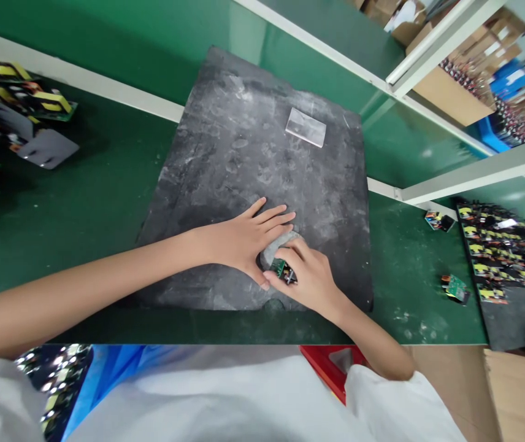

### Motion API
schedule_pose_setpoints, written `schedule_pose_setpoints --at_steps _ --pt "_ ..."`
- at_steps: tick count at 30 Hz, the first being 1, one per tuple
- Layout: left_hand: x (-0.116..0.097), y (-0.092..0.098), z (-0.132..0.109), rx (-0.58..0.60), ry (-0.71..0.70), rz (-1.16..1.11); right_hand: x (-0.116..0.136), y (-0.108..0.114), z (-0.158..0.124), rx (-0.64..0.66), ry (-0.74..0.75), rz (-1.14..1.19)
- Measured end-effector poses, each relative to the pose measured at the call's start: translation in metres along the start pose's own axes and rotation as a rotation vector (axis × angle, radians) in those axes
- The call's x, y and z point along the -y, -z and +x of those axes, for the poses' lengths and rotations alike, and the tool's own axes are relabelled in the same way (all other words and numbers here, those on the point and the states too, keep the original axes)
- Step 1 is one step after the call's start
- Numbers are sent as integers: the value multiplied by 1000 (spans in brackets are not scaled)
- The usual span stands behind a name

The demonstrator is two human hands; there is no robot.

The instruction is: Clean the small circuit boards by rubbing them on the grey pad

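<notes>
On the black mat (226, 178), my right hand (311, 273) grips a small circuit board (284, 270) between thumb and fingers, partly covered by the hand. A grey, flat sheet-like piece (277, 245) lies against the board, between my two hands; its lower part is hidden. My left hand (248, 242) rests beside it with fingers spread and stretched out over the mat. The left thumb reaches close to the right thumb near the board's edge. Farther back on the mat lies a pale rectangular block (306, 127), apart from both hands.
Circuit boards with grey plates (48, 147) are piled at the left. Two loose boards (456, 288) (440, 220) lie on the green table (410, 258) at right, beside a black tray (515, 319) with several more boards. White frame bars (478, 169) rise at the right. A blue bag (106, 374) hangs below.
</notes>
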State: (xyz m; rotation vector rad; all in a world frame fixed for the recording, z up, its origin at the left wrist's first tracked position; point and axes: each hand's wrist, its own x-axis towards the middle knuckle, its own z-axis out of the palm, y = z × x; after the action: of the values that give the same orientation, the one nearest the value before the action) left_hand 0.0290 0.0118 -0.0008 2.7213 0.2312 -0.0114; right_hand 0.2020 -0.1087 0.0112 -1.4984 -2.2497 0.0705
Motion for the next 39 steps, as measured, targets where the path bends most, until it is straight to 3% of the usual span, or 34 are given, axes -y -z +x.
schedule_pose_setpoints --at_steps 4,9,14,19,24,29,34,39 --pt "2 1 -1 7 -11 -32 -1 1 -1 -55 -78 -38" --pt "2 3 -1 21 -6 -47 2 0 -1 21 21 9" --pt "4 -1 0 -6 -23 -44 2 -2 0 -53 -75 -7" --pt "6 -4 -1 -48 -34 -45 3 -1 -2 32 10 32" --pt "6 -3 -1 -25 -33 -33 0 1 0 -47 -81 6" --pt "4 -1 0 -12 -20 -24 5 1 0 -6 60 12" --pt "4 0 0 -26 -29 -30 -6 4 1 -67 -127 -9" --pt "3 1 -1 -26 -25 -46 -1 2 -1 11 -8 39"
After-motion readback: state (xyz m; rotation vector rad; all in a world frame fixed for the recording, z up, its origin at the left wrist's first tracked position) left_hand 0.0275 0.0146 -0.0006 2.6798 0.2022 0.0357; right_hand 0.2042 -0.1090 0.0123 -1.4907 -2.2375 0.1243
